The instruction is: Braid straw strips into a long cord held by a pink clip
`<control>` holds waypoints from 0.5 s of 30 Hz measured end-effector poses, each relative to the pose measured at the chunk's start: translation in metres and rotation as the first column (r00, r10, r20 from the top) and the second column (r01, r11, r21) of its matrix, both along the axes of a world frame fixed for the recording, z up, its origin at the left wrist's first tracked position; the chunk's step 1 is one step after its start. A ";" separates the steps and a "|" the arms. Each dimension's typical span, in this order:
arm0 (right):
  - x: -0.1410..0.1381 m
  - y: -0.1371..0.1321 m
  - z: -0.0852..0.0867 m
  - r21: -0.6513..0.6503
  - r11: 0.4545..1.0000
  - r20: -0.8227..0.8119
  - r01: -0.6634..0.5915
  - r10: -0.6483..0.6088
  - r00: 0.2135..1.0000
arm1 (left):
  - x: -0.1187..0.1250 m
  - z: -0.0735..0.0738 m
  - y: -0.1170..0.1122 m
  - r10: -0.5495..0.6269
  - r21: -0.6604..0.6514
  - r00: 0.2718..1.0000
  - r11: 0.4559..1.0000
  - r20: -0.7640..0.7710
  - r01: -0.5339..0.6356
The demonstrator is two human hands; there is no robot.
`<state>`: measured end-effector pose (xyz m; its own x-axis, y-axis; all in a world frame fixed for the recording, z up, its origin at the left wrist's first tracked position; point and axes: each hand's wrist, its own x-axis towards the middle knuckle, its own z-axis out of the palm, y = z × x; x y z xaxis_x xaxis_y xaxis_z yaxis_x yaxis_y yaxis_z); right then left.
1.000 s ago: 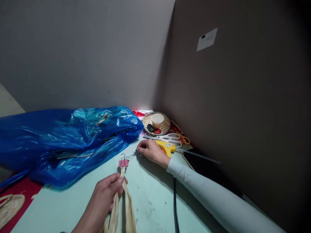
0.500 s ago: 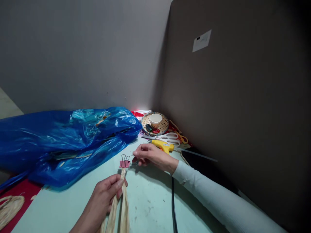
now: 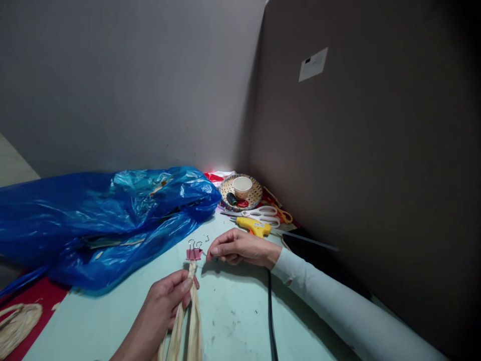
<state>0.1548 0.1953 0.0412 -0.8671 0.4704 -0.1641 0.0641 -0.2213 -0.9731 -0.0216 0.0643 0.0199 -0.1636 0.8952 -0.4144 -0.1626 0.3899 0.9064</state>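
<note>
A pink binder clip (image 3: 193, 254), its wire handles pointing away from me, grips the top end of a bundle of pale dried-fibre strips (image 3: 194, 321) on the table. Just below the clip, my left hand (image 3: 171, 296) pinches the strips between thumb and fingers; their loose ends run down out of view. Right of the clip, my right hand (image 3: 236, 249) hovers low over the table with its fingers drawn together. Whatever its fingertips hold, if anything, is hidden. A tiny dark curved bit (image 3: 207, 238) lies just beyond those fingertips.
A blue plastic bag (image 3: 150, 220) spreads across the left and back. Behind my right hand lie a yellow glue gun (image 3: 253, 226), white-handled scissors (image 3: 267, 211) and a woven tray (image 3: 225, 189) holding a white cup (image 3: 242, 186). A black cable (image 3: 270, 311) crosses the table. A coiled braid (image 3: 22, 323) lies left.
My right hand has lowered slightly toward the table, its fingers closing together and pointing down beside the clip. My left hand keeps its hold on the strips. The view has shifted slightly.
</note>
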 end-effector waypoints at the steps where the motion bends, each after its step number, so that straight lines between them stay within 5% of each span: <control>1: 0.001 -0.001 0.001 0.024 0.999 0.005 -0.029 0.029 1.000 | 0.000 0.001 0.000 0.004 0.000 1.000 1.000 -0.007 -0.004; 5: 0.004 -0.005 0.004 0.108 0.991 0.059 -0.080 0.074 0.995 | 0.000 0.002 0.001 0.003 -0.003 1.000 1.000 -0.010 -0.003; 9: 0.003 -0.007 0.006 0.225 0.969 0.046 0.101 -0.114 0.992 | -0.002 0.001 0.001 -0.006 0.002 1.000 1.000 -0.012 0.006; 13: -0.003 -0.007 0.003 0.516 0.834 0.090 0.197 -0.282 0.955 | -0.003 -0.004 0.001 -0.012 0.010 1.000 1.000 0.006 0.012; 15: -0.007 -0.008 -0.001 0.563 0.791 0.085 0.241 -0.346 0.935 | -0.004 -0.006 0.003 -0.019 0.026 0.999 0.999 0.029 0.019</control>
